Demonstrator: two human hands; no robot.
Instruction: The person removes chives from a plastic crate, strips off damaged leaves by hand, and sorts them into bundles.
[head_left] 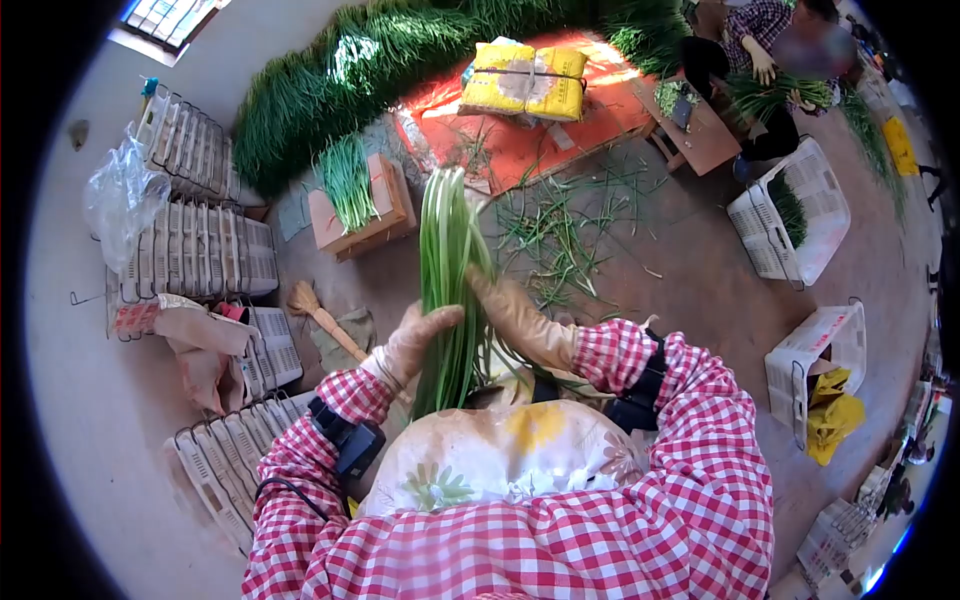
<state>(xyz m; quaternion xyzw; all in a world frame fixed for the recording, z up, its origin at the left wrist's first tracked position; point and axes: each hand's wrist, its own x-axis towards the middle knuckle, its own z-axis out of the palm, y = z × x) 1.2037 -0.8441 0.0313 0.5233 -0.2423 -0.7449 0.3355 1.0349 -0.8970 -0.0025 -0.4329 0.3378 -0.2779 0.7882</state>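
A bunch of long green stalks (447, 235) with pale ends stands upright in front of my body. My left hand (411, 342), in a tan glove, is wrapped round its left side, low down. From the right, my right hand (513, 315), also gloved, grips the bunch a little higher, with some stalks hanging below it. A smaller bundle of green stalks (346, 183) lies on a low wooden stool (388, 200) ahead to the left. Loose stalks (560, 235) are scattered over the floor beyond my right hand.
Stacked white crates (205, 248) line the left wall, near a straw broom (325, 318). Green stalks (330, 100) are heaped at the back, behind yellow packages (525, 82). A co-worker (765, 50) holds stalks at the upper right, above white crates (825, 215).
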